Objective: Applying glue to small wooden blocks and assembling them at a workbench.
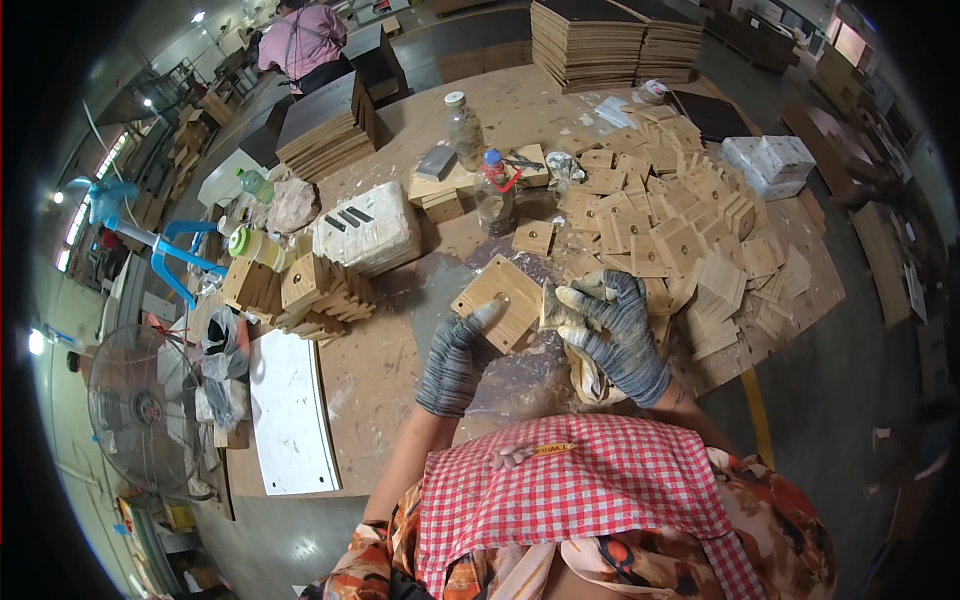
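Note:
My left hand (455,360), in a grey knitted glove with pale fingertips, grips a square wooden plate (515,285) by its near left edge. The plate is tilted, with a larger hole near its middle and small holes at corners; the thumb lies on its face. My right hand (625,335), gloved alike, is closed around a small beige pad (550,306) at the plate's right edge. Whether the pad is cloth or sandpaper I cannot tell. Below the right hand lies a crumpled pale cloth (590,380). One more wooden plate (534,237) rests just beyond.
A large loose heap of wooden plates (680,240) covers the table's right. Stacked plates (320,290), a wrapped white block (368,230) and a white panel (290,410) are at left. Bottles (495,195) stand ahead. A fan (145,410) is beyond the left edge; a person (303,45) works far off.

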Motion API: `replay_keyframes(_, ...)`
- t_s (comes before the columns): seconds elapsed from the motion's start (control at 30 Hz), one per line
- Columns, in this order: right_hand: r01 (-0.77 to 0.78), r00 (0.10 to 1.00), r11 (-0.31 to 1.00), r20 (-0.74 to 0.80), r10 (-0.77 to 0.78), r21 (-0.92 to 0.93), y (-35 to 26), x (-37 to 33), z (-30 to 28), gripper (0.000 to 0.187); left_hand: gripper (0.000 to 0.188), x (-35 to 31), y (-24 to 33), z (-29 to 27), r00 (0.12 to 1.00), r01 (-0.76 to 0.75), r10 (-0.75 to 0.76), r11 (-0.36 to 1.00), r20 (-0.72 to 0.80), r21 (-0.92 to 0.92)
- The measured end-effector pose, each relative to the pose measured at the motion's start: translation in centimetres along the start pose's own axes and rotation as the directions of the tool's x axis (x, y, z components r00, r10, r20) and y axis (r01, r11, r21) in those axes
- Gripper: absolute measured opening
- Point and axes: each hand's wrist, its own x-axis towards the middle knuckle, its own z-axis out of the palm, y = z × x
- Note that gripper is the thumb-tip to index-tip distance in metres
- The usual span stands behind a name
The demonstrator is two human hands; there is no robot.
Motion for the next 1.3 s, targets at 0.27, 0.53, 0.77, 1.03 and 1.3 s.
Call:
replay_keyframes(0.27, -0.081, 0.995, 0.995, -0.050, 0.085, 0.060, 1.1, -2.1, -0.1, 0.042, 0.056, 0.7, -0.9, -1.3, 0.983, -0.146, 0.144, 0.989, -0.114, -0.018)
replay_keyframes(0.53, 0.005, 0.994, 0.990, -0.108, 0.010, 0.141, -1.4, 0.4, 1.6, 0.038, 0.041, 0.5, -1.3, -0.5, 0.991, -0.056, 0.062, 0.997, -0.115, 0.057)
replay_keyframes(0.77, 0.085, 0.990, 0.995, 0.117, -0.079, -0.050, -0.4, -1.3, 4.2, 0.041, 0.034, 1.3, -1.9, -1.3, 0.972, -0.124, 0.125, 0.992, -0.197, 0.017)
replay_keyframes(1.03, -0.097, 0.995, 0.960, -0.010, 0.104, 0.264, 0.6, 1.7, 2.3, 0.041, 0.039, 1.6, -1.2, -2.1, 0.986, -0.047, 0.048, 0.999, -0.158, 0.010)
replay_keyframes(1.3, -0.180, 0.975, 0.984, -0.132, 0.178, -0.004, 2.6, 1.5, 2.5, 0.043, 0.043, 1.3, -0.8, -3.0, 0.999, 0.012, -0.006, 0.993, -0.049, 0.114)
